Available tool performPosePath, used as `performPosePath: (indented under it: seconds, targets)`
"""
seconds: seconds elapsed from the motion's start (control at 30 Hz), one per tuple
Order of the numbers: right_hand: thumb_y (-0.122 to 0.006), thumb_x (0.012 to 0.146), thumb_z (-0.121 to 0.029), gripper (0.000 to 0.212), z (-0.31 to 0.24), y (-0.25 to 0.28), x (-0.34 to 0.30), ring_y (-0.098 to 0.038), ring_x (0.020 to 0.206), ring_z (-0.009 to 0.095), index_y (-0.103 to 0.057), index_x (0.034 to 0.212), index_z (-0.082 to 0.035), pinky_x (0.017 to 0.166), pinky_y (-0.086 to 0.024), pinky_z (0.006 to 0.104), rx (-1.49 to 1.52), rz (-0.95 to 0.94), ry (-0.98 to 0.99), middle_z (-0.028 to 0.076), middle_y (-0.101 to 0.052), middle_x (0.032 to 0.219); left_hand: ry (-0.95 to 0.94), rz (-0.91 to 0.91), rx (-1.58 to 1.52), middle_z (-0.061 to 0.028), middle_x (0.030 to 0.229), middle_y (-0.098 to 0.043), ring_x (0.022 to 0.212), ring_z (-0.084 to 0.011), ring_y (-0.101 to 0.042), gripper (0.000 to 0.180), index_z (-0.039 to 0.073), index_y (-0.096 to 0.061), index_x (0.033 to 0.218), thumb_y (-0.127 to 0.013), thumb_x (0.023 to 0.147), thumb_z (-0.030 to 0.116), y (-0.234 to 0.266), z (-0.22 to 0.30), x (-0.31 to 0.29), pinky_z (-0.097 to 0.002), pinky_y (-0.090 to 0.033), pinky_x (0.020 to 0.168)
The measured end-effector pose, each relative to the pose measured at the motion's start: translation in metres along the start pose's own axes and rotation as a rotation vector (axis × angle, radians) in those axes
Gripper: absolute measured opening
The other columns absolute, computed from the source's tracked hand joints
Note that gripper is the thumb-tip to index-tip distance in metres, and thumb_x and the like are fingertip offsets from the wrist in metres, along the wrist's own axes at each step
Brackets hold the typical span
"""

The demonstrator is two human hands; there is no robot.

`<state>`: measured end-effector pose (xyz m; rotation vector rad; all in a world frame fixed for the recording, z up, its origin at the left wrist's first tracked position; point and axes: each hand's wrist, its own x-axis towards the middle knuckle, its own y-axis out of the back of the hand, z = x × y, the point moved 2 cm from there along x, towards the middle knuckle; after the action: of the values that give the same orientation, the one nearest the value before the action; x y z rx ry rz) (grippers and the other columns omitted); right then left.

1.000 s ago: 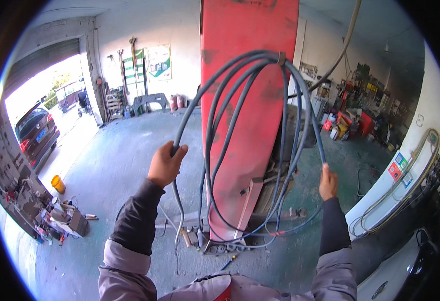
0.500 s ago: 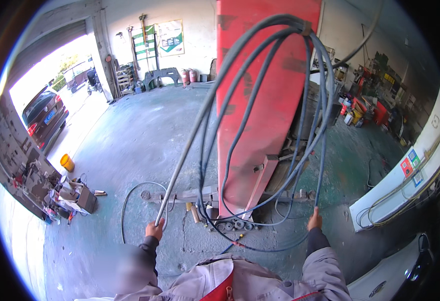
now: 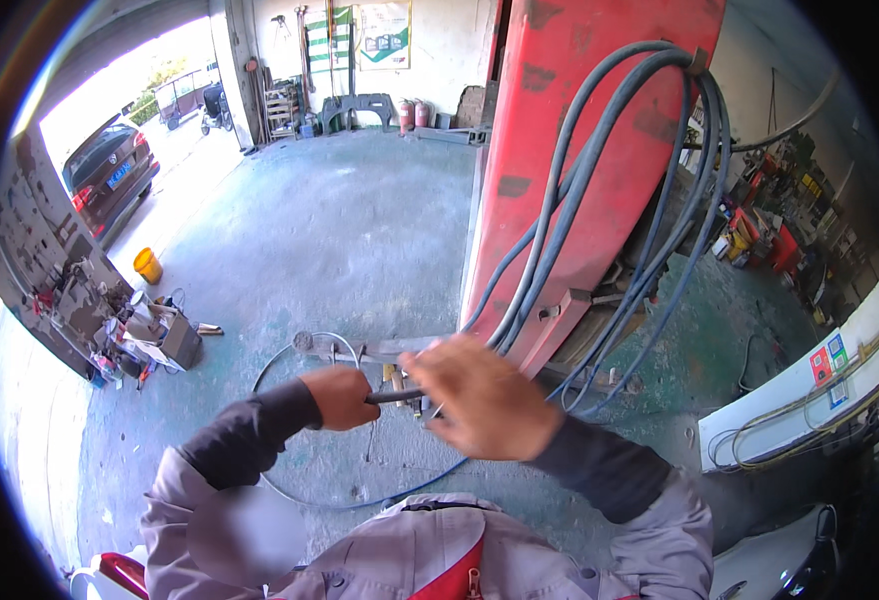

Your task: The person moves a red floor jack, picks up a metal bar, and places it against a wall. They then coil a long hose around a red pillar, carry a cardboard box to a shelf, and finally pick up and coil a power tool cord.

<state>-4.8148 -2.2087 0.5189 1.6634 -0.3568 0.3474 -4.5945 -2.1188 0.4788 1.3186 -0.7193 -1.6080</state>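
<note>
A long dark blue-grey hose (image 3: 584,178) hangs in several loops from a bracket (image 3: 699,62) high on a red post (image 3: 619,225). My left hand (image 3: 342,397) is closed around a dark length of this hose (image 3: 389,397), low in front of my chest. Close beside it, my right hand (image 3: 494,400) reaches across from the right, its fingers stretched out and somewhat blurred over the same length. Behind that hand the hose passes out of sight. One more loop of hose lies on the floor below my arms.
Metal lift arms (image 3: 384,347) extend low from the post's base. At left stand a yellow bucket (image 3: 148,265) and a cluttered box (image 3: 174,340); a dark car (image 3: 109,170) is outside the doorway. A white panel (image 3: 769,405) with hanging cables and a car's body are at right.
Both hands have come up and together in front of me; before, they were wide apart, each holding a hose strand. The hanging loops are now narrower, and the view has shifted left.
</note>
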Motion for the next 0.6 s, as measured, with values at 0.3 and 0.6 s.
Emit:
performPosePath:
  seconds: [0.3, 0.6]
  targets:
    - [-0.071, 0.088, -0.035, 0.034, 0.007, -0.039, 0.040, -0.064, 0.053, 0.035, -0.057, 0.077, -0.007, 0.047, -0.048, 0.0446, 0.037, 0.095, -0.285, 0.013, -0.060, 0.056, 0.024, 0.656, -0.895, -0.0085, 0.062, -0.054, 0.062, -0.0158, -0.053, 0.033, 0.001, -0.064, 0.080, -0.077, 0.085, 0.031, -0.149, -0.178, -0.044, -0.0377, -0.044, 0.058]
    - [-0.065, 0.094, -0.037, 0.036, -0.011, -0.037, 0.077, -0.063, 0.054, 0.037, -0.059, 0.078, -0.005, 0.049, -0.047, 0.0458, 0.113, 0.012, -0.298, 0.015, -0.058, 0.054, 0.755, 1.618, 0.094, -0.0235, 0.087, -0.067, 0.081, -0.0405, -0.066, 0.034, 0.001, -0.069, 0.097, -0.063, 0.086, 0.032, -0.046, -0.402, -0.142, -0.0471, -0.053, 0.073]
